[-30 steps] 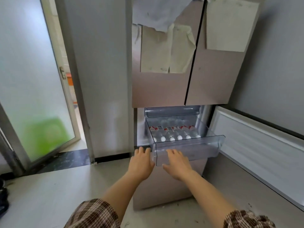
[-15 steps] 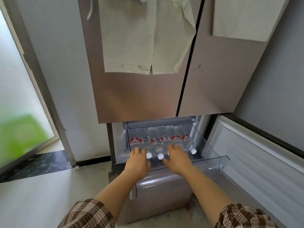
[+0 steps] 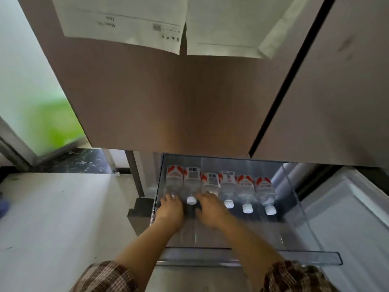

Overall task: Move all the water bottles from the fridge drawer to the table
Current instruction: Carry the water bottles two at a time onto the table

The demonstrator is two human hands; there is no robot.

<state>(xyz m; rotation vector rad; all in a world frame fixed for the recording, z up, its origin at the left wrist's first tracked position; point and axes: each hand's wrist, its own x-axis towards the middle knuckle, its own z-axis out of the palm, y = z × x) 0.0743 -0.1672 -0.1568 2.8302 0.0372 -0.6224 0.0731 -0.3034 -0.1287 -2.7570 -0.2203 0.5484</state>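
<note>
Several clear water bottles with red and white labels lie side by side in the pulled-out transparent fridge drawer (image 3: 252,257), white caps pointing at me. My left hand (image 3: 171,208) lies over the neck of the leftmost bottle (image 3: 174,178) and hides its cap. The third bottle (image 3: 210,182) has my right hand (image 3: 210,208) on its neck, fingers stretched forward. Between the hands, the second bottle (image 3: 192,183) shows its cap. Three more bottles (image 3: 245,186) lie untouched to the right.
The shut upper fridge doors (image 3: 168,102), with paper sheets (image 3: 126,24) stuck on, hang just above the drawer. An open white-lined lower door (image 3: 347,207) stands at the right. Pale floor (image 3: 63,218) and a frosted glass door (image 3: 25,91) lie to the left.
I have come closer and look more steeply down. Both hands went from the drawer's front edge into the drawer and onto the necks of the left bottles.
</note>
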